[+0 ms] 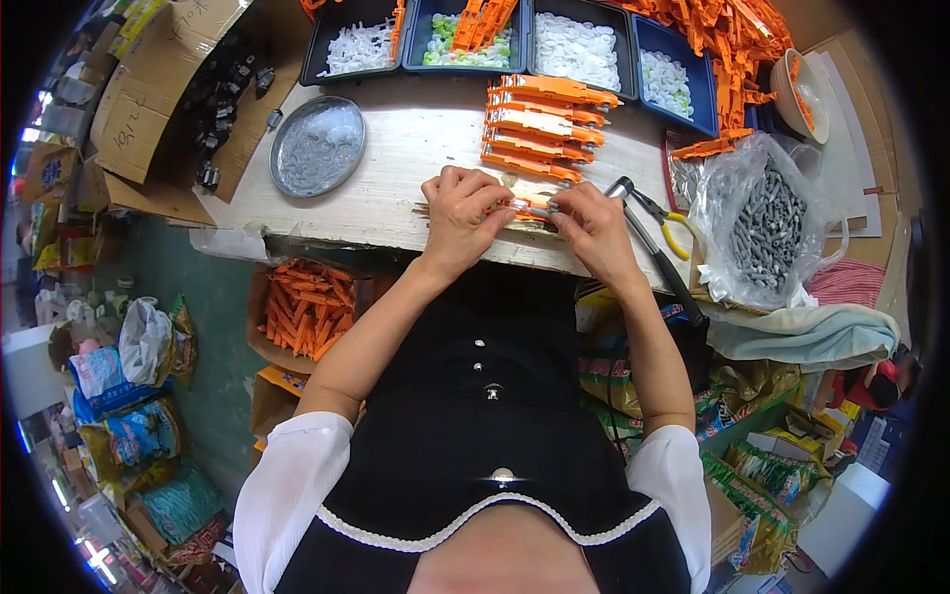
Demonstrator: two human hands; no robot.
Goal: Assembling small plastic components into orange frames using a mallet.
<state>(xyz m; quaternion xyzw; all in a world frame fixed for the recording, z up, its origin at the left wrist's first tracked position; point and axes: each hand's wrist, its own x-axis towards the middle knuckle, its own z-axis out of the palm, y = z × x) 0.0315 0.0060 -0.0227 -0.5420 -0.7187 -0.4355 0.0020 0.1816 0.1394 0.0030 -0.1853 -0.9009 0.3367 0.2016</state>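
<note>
At the near edge of the white worktable [416, 129], my left hand [457, 223] and my right hand [596, 230] face each other with fingers pinched. Between them lies a slim orange plastic part [529, 210] with a grey piece along it. My left fingers grip its left end. The right thumb and fingers close on the grey end; fine detail there is covered by the fingertips. Just beyond my hands, several similar orange parts [542, 127] are lined up in a stack-like row. A hammer [655, 252] and yellow-handled pliers [679, 230] rest right of my right hand.
Trays of small white and green pieces [579, 49] line the back, beside heaped orange parts [732, 49]. A round grey dish [318, 146] stands left. At right is a plastic bag of grey pieces [767, 223]. Below the table sits a box of orange parts [307, 307].
</note>
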